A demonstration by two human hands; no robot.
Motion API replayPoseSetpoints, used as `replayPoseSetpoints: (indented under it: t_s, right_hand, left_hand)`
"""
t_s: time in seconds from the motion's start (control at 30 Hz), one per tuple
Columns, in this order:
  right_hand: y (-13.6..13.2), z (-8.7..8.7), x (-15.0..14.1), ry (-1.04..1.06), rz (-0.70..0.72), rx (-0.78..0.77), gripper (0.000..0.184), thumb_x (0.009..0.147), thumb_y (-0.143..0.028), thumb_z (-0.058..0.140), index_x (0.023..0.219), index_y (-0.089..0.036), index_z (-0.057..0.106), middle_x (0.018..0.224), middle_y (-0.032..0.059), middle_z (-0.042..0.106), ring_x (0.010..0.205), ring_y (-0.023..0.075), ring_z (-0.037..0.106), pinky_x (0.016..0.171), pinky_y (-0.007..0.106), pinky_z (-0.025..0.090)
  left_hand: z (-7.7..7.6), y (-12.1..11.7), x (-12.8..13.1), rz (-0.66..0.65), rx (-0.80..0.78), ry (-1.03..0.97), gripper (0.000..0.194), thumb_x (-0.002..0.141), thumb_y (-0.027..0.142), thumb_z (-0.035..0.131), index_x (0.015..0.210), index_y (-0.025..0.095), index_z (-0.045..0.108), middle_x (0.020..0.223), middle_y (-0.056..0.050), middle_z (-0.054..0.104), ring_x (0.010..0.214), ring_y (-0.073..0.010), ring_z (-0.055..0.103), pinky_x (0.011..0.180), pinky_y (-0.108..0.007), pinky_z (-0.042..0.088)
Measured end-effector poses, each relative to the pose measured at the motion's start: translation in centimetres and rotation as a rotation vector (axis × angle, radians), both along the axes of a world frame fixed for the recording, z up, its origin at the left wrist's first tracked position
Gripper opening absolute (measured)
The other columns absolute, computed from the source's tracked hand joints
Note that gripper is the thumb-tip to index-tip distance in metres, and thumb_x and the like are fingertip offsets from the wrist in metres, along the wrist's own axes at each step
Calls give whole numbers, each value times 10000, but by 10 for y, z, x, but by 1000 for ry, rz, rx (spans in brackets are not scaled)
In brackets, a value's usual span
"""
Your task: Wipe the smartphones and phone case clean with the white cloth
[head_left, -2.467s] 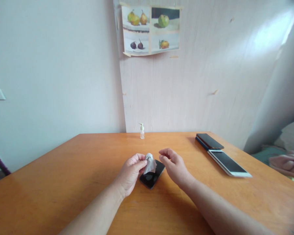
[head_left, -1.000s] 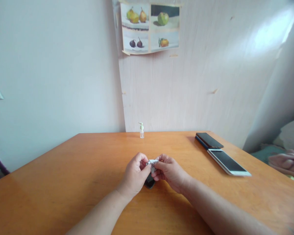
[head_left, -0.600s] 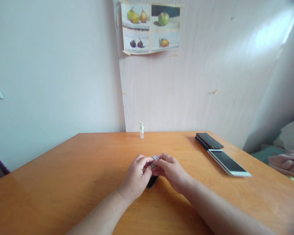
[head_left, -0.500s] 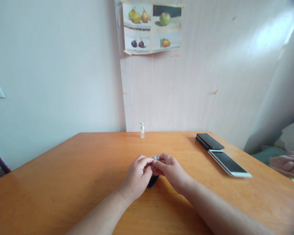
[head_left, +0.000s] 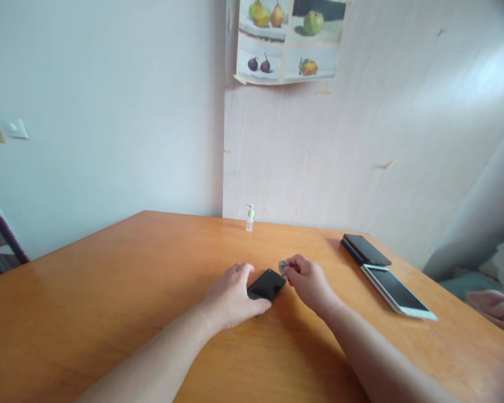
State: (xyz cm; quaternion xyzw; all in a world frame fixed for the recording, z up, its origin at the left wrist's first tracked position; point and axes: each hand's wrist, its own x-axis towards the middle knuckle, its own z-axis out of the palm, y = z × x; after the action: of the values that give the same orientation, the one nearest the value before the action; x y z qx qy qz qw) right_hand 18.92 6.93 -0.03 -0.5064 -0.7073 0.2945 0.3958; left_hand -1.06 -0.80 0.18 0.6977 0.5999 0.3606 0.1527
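On the table (head_left: 151,263), the phone (head_left: 267,284) is apparently being steadied by the left hand (head_left: 232,299), spread wide at its left side, grip unclear; near its right corner, the cloth (head_left: 283,267) is pinched in the right hand's (head_left: 307,280) fingers. Firm support seems called for next.

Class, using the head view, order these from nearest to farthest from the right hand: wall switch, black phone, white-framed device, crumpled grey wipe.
1. Crumpled grey wipe: held in the right hand.
2. Black phone: just left of that hand.
3. White-framed device: on the table's right side.
4. Wall switch: far left, on the wall.
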Motion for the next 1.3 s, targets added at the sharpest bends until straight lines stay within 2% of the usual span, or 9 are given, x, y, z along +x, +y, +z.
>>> replayPoseSetpoints:
  t_s: [0.1, 0.27, 0.53, 0.73, 0.83, 1.0, 1.07, 1.13, 1.3]
  right_hand:
    - [2, -3, 4, -238, 56, 192, 121, 811, -241, 536, 770, -198, 641, 711, 19, 630, 680, 162, 564, 620, 268, 387]
    - [1, -9, 4, -391, 172, 270, 216, 765, -80, 480, 813, -181, 665, 839, 55, 623, 791, 162, 594, 712, 257, 419]
    - [-5, -10, 1, -398, 269, 308, 168, 871, -219, 537, 845, -204, 701, 857, 55, 629, 789, 170, 598, 724, 272, 445]
    - [18, -18, 19, -440, 132, 309, 207, 864, -250, 537, 887, -226, 742, 883, 67, 652, 864, 208, 608, 771, 316, 450]
    - [13, -18, 15, -475, 129, 313, 225, 860, -233, 521, 893, -220, 743, 870, 72, 647, 851, 212, 606, 764, 322, 453]
    - [-22, -11, -14, -382, 407, 347, 244, 855, -158, 502, 905, -235, 728, 903, 67, 658, 880, 200, 605, 790, 312, 467]
    - [-25, -11, -17, -336, 454, 331, 243, 859, -157, 502, 907, -241, 725, 918, 66, 663, 886, 199, 608, 794, 314, 473]
    - [-16, -12, -11, -326, 389, 313, 226, 858, -181, 513, 908, -235, 726, 918, 70, 664, 876, 203, 611, 794, 324, 476]
    - [12, -16, 10, -418, 112, 291, 225, 864, -245, 503, 898, -211, 724, 878, 70, 656, 840, 218, 613, 787, 348, 467]
  left_hand:
    - [4, -4, 2, -57, -54, 146, 484, 528, 371, 810, 932, 230, 585, 1007, -75, 625, 960, -305, 589, 778, -365, 450]
    - [2, -4, 6, -101, -36, 125, 404, 575, 271, 749, 930, 222, 562, 987, -68, 624, 931, -280, 593, 762, -348, 448]
    - [-9, 3, 8, -102, 30, -14, 496, 595, 240, 753, 1056, 228, 573, 999, -71, 651, 950, -284, 608, 787, -349, 456]
    - [-8, 3, 6, -6, 21, 30, 643, 480, 374, 854, 1040, 231, 573, 1022, -82, 640, 966, -316, 591, 814, -381, 447]
    - [-10, 5, 5, 3, 12, 22, 650, 479, 363, 845, 1052, 229, 570, 977, -72, 645, 922, -309, 603, 783, -372, 449]
    - [-16, 10, 4, -23, 45, 35, 651, 519, 396, 817, 1088, 217, 555, 972, -86, 646, 922, -317, 612, 762, -368, 446]
    - [-16, 11, 4, -39, 52, 29, 650, 525, 392, 814, 1093, 214, 552, 968, -87, 646, 924, -317, 613, 765, -368, 447]
    - [-16, 11, 4, -39, 47, 7, 674, 503, 372, 827, 1098, 217, 552, 974, -84, 647, 922, -316, 615, 771, -370, 451]
    - [-18, 12, 6, -51, 46, -42, 755, 459, 350, 855, 1136, 220, 547, 999, -81, 653, 946, -322, 617, 813, -392, 460]
